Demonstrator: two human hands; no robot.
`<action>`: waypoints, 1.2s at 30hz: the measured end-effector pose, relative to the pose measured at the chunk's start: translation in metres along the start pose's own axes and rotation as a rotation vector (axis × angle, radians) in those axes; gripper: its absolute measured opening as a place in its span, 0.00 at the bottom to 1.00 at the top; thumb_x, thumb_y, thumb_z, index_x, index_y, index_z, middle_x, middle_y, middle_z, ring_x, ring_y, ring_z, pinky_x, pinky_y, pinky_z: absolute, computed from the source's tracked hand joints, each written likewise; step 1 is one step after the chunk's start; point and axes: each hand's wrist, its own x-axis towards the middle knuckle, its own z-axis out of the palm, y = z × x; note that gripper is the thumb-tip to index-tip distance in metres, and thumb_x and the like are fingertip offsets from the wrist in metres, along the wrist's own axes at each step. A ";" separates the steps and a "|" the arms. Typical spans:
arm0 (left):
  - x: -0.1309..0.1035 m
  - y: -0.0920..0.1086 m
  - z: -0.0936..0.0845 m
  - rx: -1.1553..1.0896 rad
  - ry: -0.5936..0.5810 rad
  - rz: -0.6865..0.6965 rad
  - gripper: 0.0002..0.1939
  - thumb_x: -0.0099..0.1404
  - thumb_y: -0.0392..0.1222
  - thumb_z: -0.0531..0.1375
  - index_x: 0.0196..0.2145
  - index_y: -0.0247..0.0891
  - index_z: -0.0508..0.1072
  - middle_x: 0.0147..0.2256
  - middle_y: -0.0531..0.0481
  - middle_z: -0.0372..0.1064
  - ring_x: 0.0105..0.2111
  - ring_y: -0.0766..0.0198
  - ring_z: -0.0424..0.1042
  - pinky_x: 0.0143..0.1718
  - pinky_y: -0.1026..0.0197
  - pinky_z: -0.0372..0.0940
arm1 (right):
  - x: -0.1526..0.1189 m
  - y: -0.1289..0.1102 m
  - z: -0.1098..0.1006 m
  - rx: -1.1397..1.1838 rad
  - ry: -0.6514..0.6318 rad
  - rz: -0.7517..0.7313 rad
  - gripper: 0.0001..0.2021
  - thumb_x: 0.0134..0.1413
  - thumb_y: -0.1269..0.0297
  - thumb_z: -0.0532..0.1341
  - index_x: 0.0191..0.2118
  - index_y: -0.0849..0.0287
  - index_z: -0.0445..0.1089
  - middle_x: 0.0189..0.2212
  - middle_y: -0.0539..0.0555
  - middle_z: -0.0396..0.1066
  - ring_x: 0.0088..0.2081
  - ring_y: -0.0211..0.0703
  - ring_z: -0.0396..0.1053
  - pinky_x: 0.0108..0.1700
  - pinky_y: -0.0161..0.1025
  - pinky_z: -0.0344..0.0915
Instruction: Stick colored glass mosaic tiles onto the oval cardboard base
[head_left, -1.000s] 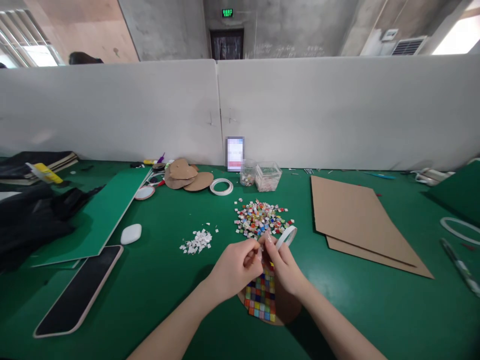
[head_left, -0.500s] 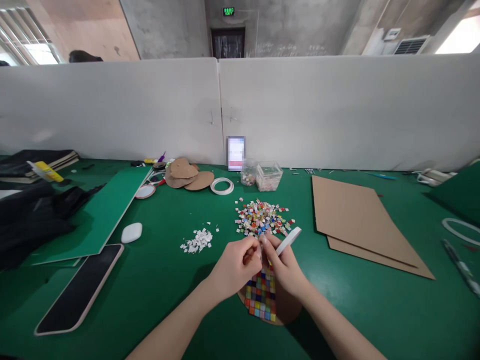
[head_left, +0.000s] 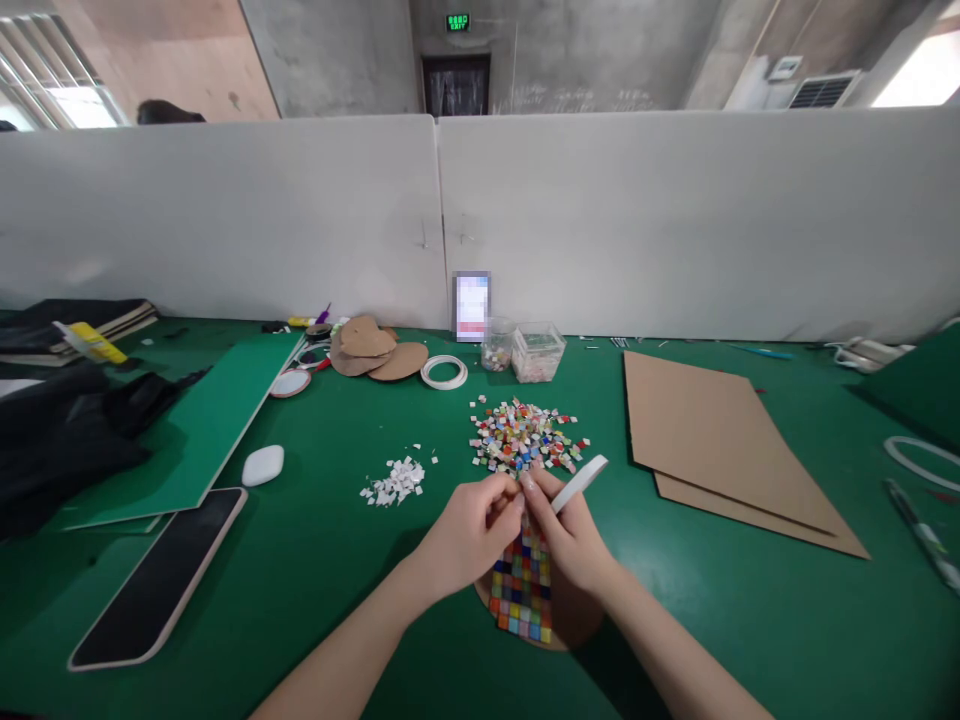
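My left hand [head_left: 480,522] is closed in a pinch, its fingertips meeting those of my right hand; whatever small thing is between them is hidden. My right hand [head_left: 574,535] is closed too, with a narrow white band, which looks like a roll of tape [head_left: 581,484] seen edge-on, sticking out past its fingers. Under both hands lies a round cardboard piece [head_left: 581,620], partly covered by rows of colourful mosaic tiles [head_left: 523,585]. Just beyond my fingertips spreads a heap of loose mosaic tiles [head_left: 525,432]. White paper scraps [head_left: 396,482] are piled to the left.
A tape ring [head_left: 444,386], cardboard cutouts [head_left: 405,362] and a clear tile box [head_left: 538,355] stand farther back, by a lit phone [head_left: 472,305]. Cardboard sheets [head_left: 712,450] lie right. At left are a dark phone [head_left: 161,580], white case [head_left: 263,465] and green board [head_left: 217,420].
The white roll in my right hand has shifted slightly to the right. My fingertips stay together, with only a small shift of the fingers.
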 end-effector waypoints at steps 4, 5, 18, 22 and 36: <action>0.000 0.000 0.000 0.021 0.001 -0.004 0.10 0.62 0.40 0.47 0.24 0.38 0.56 0.19 0.60 0.47 0.19 0.71 0.49 0.20 0.67 0.46 | 0.000 0.001 -0.001 -0.082 -0.014 -0.020 0.14 0.60 0.60 0.47 0.23 0.56 0.54 0.20 0.45 0.51 0.24 0.36 0.51 0.27 0.35 0.50; 0.000 0.000 0.000 0.028 0.003 -0.007 0.10 0.62 0.40 0.47 0.24 0.38 0.56 0.18 0.60 0.47 0.19 0.71 0.48 0.20 0.67 0.46 | 0.000 0.001 -0.001 -0.090 -0.014 -0.018 0.14 0.60 0.60 0.47 0.24 0.56 0.54 0.20 0.46 0.51 0.23 0.36 0.51 0.27 0.35 0.50; 0.000 0.001 0.004 0.065 0.087 -0.009 0.09 0.61 0.40 0.48 0.23 0.38 0.57 0.17 0.60 0.47 0.18 0.71 0.49 0.20 0.68 0.47 | -0.001 0.004 0.005 0.052 0.018 0.068 0.14 0.60 0.57 0.46 0.25 0.56 0.54 0.20 0.45 0.49 0.23 0.35 0.48 0.25 0.34 0.49; -0.001 0.001 0.004 0.058 0.099 -0.016 0.10 0.60 0.40 0.48 0.22 0.38 0.57 0.17 0.60 0.47 0.18 0.71 0.49 0.20 0.68 0.47 | -0.001 0.004 0.006 0.086 0.000 0.089 0.14 0.60 0.57 0.46 0.25 0.56 0.54 0.20 0.44 0.48 0.23 0.35 0.47 0.25 0.33 0.49; -0.001 -0.003 0.010 0.090 0.121 -0.022 0.08 0.58 0.37 0.49 0.22 0.39 0.56 0.17 0.60 0.45 0.18 0.71 0.49 0.20 0.68 0.46 | 0.001 0.009 0.009 -0.008 0.060 0.115 0.14 0.59 0.57 0.46 0.25 0.56 0.55 0.20 0.46 0.53 0.24 0.36 0.52 0.27 0.34 0.52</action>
